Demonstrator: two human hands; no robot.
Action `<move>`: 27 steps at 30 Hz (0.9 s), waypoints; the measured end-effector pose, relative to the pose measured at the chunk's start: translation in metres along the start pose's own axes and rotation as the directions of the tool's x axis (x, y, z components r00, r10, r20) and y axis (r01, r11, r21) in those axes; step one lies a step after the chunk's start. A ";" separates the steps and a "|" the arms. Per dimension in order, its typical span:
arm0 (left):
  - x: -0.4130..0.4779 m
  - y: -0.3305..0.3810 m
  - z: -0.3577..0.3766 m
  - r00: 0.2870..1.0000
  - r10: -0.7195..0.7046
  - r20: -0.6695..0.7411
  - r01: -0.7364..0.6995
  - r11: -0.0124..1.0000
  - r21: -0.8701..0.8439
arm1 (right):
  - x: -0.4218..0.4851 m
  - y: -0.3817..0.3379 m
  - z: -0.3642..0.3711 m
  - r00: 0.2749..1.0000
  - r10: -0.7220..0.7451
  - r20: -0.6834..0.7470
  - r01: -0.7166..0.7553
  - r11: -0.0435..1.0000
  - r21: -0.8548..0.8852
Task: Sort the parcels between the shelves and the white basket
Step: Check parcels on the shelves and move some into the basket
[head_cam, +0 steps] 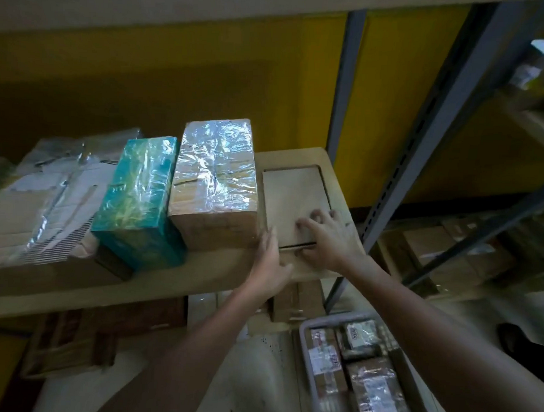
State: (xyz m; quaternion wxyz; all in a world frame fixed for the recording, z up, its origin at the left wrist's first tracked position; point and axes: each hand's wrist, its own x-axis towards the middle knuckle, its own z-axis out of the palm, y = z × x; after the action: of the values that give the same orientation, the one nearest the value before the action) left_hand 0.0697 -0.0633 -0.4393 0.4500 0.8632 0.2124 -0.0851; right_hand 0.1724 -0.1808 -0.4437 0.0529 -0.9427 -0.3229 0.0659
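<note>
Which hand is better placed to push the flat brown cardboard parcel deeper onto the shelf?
Right, probably. The right hand lies on the flat brown cardboard parcel, fingers spread on top; the left hand only touches its front-left corner beside the film-wrapped brown box.

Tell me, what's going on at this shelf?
A person handles a flat cardboard parcel lying at the right end of the shelf, beside a plastic-wrapped brown box and a teal box. The left hand presses its left edge; the right hand rests on top. A white basket below holds more parcels.
</note>
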 end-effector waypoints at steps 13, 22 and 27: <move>-0.053 -0.007 -0.032 0.938 0.212 -0.274 -0.224 0.974 -0.013 | -0.062 -0.018 -0.067 0.996 -0.088 -0.035 0.094 0.950 0.298; -0.076 0.056 -0.086 0.939 0.141 -0.314 -0.269 0.871 -0.411 | -0.076 -0.034 -0.185 0.984 0.140 -0.108 -0.018 0.683 0.730; -0.079 0.068 -0.108 0.950 0.079 -0.303 -0.212 0.872 -0.440 | -0.073 -0.045 -0.186 0.997 0.077 -0.010 -0.040 0.619 0.785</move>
State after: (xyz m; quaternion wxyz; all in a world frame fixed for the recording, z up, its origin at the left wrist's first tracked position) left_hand 0.0246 -0.0327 -0.2994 0.6159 0.7461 0.2208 0.1238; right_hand 0.1180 -0.2008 -0.2475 0.4627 -0.8366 -0.2302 0.1816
